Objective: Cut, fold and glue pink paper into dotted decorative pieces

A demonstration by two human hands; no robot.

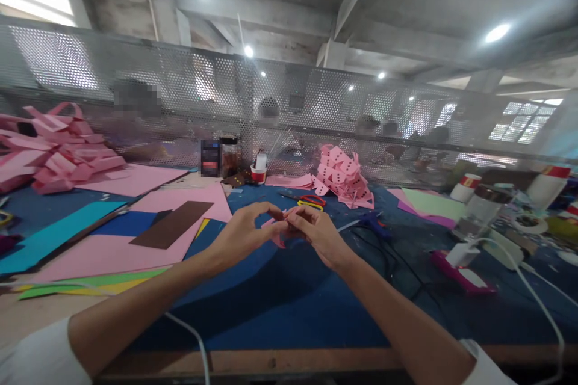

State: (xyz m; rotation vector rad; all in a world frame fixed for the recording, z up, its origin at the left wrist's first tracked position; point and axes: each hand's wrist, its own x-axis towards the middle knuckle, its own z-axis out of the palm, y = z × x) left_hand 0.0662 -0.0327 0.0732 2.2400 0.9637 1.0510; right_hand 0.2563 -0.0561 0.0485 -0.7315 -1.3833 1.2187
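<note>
Above the blue tabletop, my left hand and my right hand meet with their fingertips together. Between them they pinch a small curved pink paper strip, mostly covered by the fingers. Just behind the hands lie scissors with red and yellow handles. A heap of folded pink paper pieces with dark dots stands beyond them. Right of my right hand rests a blue glue gun with its cord.
Coloured sheets, among them a brown strip and a turquoise strip, cover the left side. A pink paper pile is at far left. To the right stand a clear jar and a magenta device. A perforated metal screen borders the back.
</note>
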